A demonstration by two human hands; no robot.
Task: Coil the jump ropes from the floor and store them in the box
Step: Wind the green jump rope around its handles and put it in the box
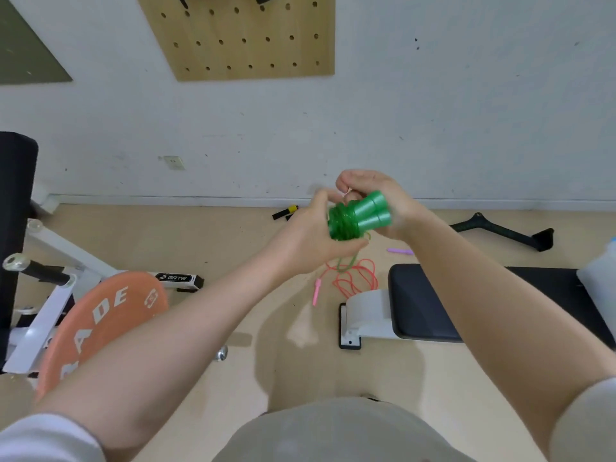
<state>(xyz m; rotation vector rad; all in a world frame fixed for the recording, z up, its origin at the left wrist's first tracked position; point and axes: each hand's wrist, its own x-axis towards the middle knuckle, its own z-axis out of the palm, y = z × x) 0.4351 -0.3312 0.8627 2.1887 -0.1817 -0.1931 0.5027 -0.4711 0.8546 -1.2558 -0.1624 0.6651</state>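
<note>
- Green jump rope (356, 218): it is up in the air between both hands, its two handles side by side and the cord wound in tight turns around them, with a short loose loop hanging below.
- Left hand (310, 238) is closed around the wound end of the bundle, palm under it, thumb raised beside the coils.
- Right hand (376, 195) is curled over the far side of the handles; its fingers are bent in at the top, pinching near the cord, though motion blur hides exactly what they have hold of.
- Below the hands, a red jump rope (355, 278) with pink handles lies loose on the floor, just beside the end of a black padded bench (433, 301).
- A purple handle (400, 251) lies on the floor near the bench, and a black-and-yellow handle (285, 211) lies by the wall.
- At the left stands a white exercise frame (50, 315) with an orange weight plate (100, 315) leaning against it.
- A wooden pegboard (246, 35) hangs on the wall above.
</note>
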